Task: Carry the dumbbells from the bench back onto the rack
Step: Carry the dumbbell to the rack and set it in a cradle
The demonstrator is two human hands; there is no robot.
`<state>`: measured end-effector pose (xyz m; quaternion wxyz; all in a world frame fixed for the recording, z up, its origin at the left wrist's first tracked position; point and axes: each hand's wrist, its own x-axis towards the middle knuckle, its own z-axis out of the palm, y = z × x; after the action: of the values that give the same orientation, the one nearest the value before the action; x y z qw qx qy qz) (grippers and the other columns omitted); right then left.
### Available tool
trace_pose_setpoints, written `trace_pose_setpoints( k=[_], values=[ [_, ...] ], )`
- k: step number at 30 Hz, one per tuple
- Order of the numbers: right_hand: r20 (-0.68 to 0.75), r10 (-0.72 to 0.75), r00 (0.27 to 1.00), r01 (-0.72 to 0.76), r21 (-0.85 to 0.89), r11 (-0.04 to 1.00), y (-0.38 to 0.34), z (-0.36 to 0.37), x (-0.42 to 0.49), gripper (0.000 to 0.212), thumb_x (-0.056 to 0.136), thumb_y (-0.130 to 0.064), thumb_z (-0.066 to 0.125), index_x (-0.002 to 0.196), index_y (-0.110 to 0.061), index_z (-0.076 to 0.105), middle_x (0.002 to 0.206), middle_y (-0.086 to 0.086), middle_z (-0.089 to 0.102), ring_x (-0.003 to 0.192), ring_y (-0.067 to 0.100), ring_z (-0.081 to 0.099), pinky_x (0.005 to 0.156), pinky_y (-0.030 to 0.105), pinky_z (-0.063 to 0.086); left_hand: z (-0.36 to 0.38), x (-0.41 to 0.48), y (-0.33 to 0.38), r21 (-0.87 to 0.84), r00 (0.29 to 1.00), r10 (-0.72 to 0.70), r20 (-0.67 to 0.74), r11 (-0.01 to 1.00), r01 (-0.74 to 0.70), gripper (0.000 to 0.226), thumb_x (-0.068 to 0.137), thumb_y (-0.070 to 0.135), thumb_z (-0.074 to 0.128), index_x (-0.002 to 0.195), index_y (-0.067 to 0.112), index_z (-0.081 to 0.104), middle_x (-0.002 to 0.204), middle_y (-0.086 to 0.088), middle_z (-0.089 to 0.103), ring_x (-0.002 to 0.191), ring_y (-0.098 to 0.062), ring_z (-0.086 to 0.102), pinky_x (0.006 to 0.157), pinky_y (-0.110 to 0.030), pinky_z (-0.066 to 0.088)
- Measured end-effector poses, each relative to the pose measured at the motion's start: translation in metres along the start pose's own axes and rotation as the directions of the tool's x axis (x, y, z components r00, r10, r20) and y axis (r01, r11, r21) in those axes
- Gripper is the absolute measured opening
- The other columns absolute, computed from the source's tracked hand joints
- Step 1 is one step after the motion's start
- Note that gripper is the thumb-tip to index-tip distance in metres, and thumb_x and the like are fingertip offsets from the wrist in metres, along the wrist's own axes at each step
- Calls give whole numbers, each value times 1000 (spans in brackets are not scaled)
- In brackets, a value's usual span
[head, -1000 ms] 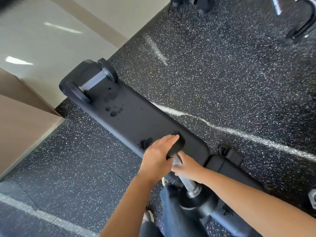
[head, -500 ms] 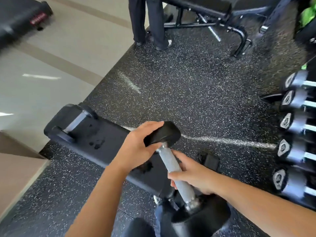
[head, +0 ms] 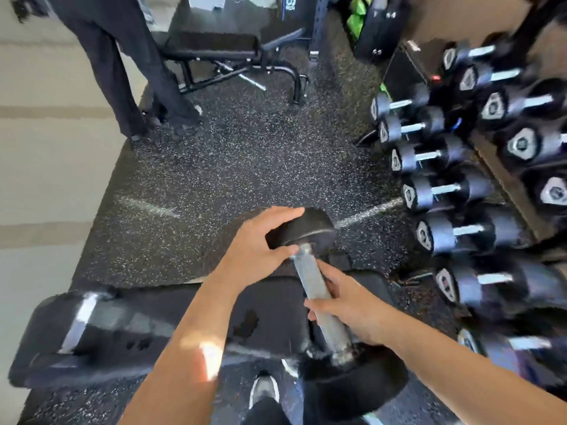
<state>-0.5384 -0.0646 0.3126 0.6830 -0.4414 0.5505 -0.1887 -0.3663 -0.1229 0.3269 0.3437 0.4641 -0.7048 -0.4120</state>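
I hold a black dumbbell (head: 310,279) with a knurled steel handle, tilted with one head up and away from me. My left hand (head: 256,246) grips its upper head. My right hand (head: 349,305) is wrapped around the handle lower down. The lower head hangs near my legs. Under my arms lies the black padded bench (head: 129,338), and a second dumbbell (head: 79,317) rests on its left end. The dumbbell rack (head: 503,185) fills the right side, with several dumbbells in two tiers.
A person in dark trousers (head: 129,75) stands at the top left beside another black bench (head: 221,53). Speckled black rubber floor (head: 245,167) lies between me and them. Pale hard floor runs along the left. My shoe (head: 265,391) shows at the bottom.
The dumbbell has come up off the bench in both hands. My view has swung right, so the rack now fills the right side and the bench sits lower in the frame.
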Motion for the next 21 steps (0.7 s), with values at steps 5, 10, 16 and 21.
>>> trace_pose_setpoints(
  k=[5,10,16,21],
  values=[
    [-196,-47,979,79,157,984,20,6,-52,58,84,7,56,121,-35,42,80,5,58,60,15,58,66,28,52,27,7,28,-23,964,133,229,991,-131,59,70,-2,71,119,28,56,116,20,51,110,13,42,94,0,23],
    [-392,-18,920,145,297,944,45,-1,-107,54,83,10,54,115,-33,47,86,15,57,71,26,56,78,42,49,80,13,58,-85,864,263,429,964,-251,60,70,1,73,119,30,55,117,19,51,114,7,44,95,-1,25],
    [-618,84,782,180,352,918,77,-16,-174,47,81,9,56,117,-19,48,85,19,57,65,20,60,69,32,50,161,16,107,-225,672,412,616,909,-351,57,69,-5,71,119,19,56,115,19,50,108,18,42,91,0,27],
    [-678,249,692,189,502,844,112,-42,-229,42,81,6,59,110,-22,45,91,14,60,66,18,63,65,29,53,239,4,157,-299,488,472,734,870,-391,58,70,-3,71,120,22,55,115,16,52,106,22,39,91,2,25]
  ],
)
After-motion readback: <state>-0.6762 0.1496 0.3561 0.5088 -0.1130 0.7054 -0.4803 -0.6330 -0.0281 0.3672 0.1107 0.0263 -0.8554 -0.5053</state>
